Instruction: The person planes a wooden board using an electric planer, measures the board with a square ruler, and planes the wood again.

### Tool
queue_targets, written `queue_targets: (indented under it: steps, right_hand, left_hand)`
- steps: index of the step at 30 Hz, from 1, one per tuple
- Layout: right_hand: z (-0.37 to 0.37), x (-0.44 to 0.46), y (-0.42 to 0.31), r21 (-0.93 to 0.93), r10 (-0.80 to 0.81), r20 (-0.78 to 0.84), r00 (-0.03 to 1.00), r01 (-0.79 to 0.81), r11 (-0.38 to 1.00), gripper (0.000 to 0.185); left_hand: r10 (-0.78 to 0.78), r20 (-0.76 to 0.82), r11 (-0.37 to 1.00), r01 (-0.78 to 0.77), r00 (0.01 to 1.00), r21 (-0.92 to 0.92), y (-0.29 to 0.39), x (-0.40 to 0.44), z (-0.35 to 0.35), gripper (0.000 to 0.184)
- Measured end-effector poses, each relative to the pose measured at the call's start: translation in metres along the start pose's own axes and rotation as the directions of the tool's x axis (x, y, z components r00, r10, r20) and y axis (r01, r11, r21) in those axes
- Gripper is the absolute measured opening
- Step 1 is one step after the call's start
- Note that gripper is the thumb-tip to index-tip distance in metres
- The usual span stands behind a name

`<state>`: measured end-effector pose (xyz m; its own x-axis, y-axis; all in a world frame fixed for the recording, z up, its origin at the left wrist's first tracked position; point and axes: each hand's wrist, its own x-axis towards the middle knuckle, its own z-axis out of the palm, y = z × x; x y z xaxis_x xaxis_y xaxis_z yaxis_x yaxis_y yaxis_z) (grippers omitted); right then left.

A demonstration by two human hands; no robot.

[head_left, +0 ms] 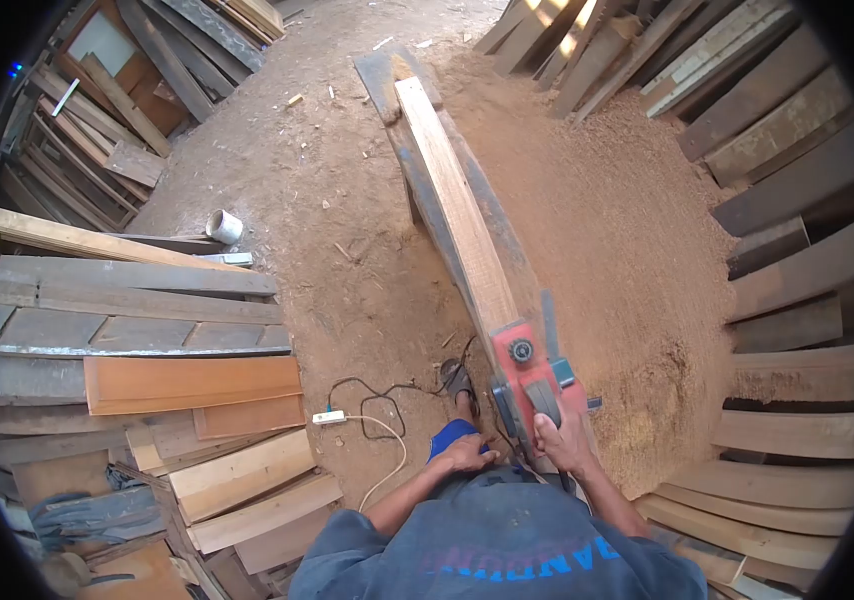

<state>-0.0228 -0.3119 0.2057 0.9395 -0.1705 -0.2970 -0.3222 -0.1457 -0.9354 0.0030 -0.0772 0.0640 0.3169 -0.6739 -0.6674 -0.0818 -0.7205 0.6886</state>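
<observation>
A red electric planer (517,365) rests on the near end of a long wooden beam (462,215). The beam lies lengthwise on a narrow, worn bench (495,210). My right hand (565,440) is closed round the planer's rear handle. To the left of the planer, my left hand (469,453) lies near my knee, over the blue shorts (450,435), with no tool in it. Its fingers are partly bent and small in the view. The planer covers part of the beam's near end.
A white power strip (328,417) and dark cable (387,400) lie on the dirt floor at the left. Stacked boards (147,275) line the left side, and leaning planks (797,310) the right. A white bucket (225,227) stands by the left stack. Sawdust covers the floor right of the bench.
</observation>
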Motion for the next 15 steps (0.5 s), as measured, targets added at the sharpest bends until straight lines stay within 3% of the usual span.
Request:
queue_targets:
  steps: [4, 7, 8, 9, 10, 11, 13, 15]
  right_hand:
    - [-0.005, -0.004, 0.001, -0.040, 0.163, 0.041, 0.986, -0.161, 0.986, 0.052]
    - [0.005, 0.063, -0.037, -0.038, 0.148, 0.029, 0.989, -0.147, 0.988, 0.055]
    - [0.008, 0.093, -0.046, -0.037, 0.090, 0.030, 0.995, -0.089, 0.995, 0.058]
    - [0.016, 0.124, -0.057, -0.070, -0.078, -0.073, 0.994, 0.073, 0.995, 0.030]
    - [0.018, 0.157, -0.071, -0.113, -0.036, -0.064, 0.997, 0.029, 0.993, 0.035]
    - [0.021, 0.194, -0.082, -0.163, 0.017, -0.095, 0.995, -0.033, 0.986, 0.038]
    - [0.022, 0.251, -0.113, -0.155, 0.033, -0.073, 0.997, -0.044, 0.987, 0.042]
    - [0.019, 0.293, -0.150, -0.062, 0.055, -0.014, 0.998, -0.056, 0.997, 0.043]
  left_hand:
    - [0.002, -0.003, 0.999, -0.002, 1.000, -0.045, 0.000, 0.013, 0.009, 0.062]
    - [0.319, -0.030, 0.940, -0.320, 0.947, -0.114, 0.002, 0.039, 0.024, 0.054]
    - [0.366, -0.009, 0.924, -0.364, 0.931, -0.118, 0.011, 0.042, 0.021, 0.049]
    - [0.413, 0.010, 0.904, -0.409, 0.911, -0.123, 0.028, 0.042, 0.013, 0.045]
    - [0.457, 0.032, 0.884, -0.449, 0.889, -0.132, 0.036, 0.042, 0.007, 0.041]
    - [0.316, -0.018, 0.899, -0.306, 0.948, -0.315, 0.037, 0.042, 0.004, 0.037]
    - [-0.003, -0.021, 0.761, -0.012, 1.000, -0.649, 0.038, 0.040, 0.005, 0.030]
    - [-0.003, -0.313, 0.968, -0.076, 0.950, -0.240, 0.021, 0.039, -0.012, 0.026]
